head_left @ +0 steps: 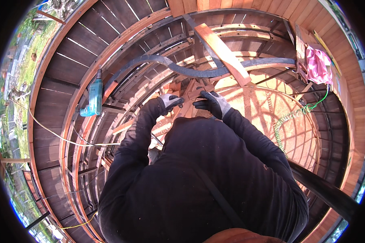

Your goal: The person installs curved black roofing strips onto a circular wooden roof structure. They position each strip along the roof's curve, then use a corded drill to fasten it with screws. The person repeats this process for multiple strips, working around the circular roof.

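In the middle of the view both of my gloved hands are held in front of my chest, over pieces of reddish wood [187,106]. My left hand [171,101], in a grey and black glove, has its fingers curled together near the wood; what they hold, if anything, is too small to name. Facing it, my right hand [213,103] reaches leftward with fingers stretched and apart, their tips close to a short wooden strip [196,92]. I cannot tell whether they touch it.
A curved dark rail [182,71] crosses ahead, under a slanted wooden board [223,52]. A teal power drill [94,97] rests on the ribbed frame at left. Pink cloth [318,65] and a coiled green hose [290,116] hang at right. A black pole [324,188] runs beside me.
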The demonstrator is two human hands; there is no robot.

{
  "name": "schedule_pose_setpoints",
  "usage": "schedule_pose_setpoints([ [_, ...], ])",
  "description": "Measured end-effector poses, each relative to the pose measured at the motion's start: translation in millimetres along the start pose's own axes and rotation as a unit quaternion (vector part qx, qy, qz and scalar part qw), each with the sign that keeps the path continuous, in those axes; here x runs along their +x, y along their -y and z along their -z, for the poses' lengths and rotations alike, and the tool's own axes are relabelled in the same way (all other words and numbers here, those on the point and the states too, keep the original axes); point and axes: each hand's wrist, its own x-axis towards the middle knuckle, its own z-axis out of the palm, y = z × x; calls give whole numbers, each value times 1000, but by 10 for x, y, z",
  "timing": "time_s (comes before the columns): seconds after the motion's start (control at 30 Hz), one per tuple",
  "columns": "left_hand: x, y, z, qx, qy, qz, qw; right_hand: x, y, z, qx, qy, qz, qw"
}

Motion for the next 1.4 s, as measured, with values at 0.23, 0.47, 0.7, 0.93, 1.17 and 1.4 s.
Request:
schedule_pose_setpoints([
  [0.23,-11,-192,329,198,24,49,979,291,-36,-232,138,-53,-28,989],
  [0.47,-178,-387,334,416,-226,-94,876,437,-65,-232,147,-65,-26,987],
  [0.7,-441,-722,103,485,-225,-56,843,446,-97,-132,210,-67,-40,975],
  [0.93,-352,-914,255,540,-206,-31,815,524,-119,-128,193,-61,-24,979],
  [1.17,37,-710,474,543,-219,-60,808,594,-95,-175,138,-102,-25,985],
  [1.4,150,-650,560,530,-219,-78,816,593,-104,-170,145,-98,-9,985],
])
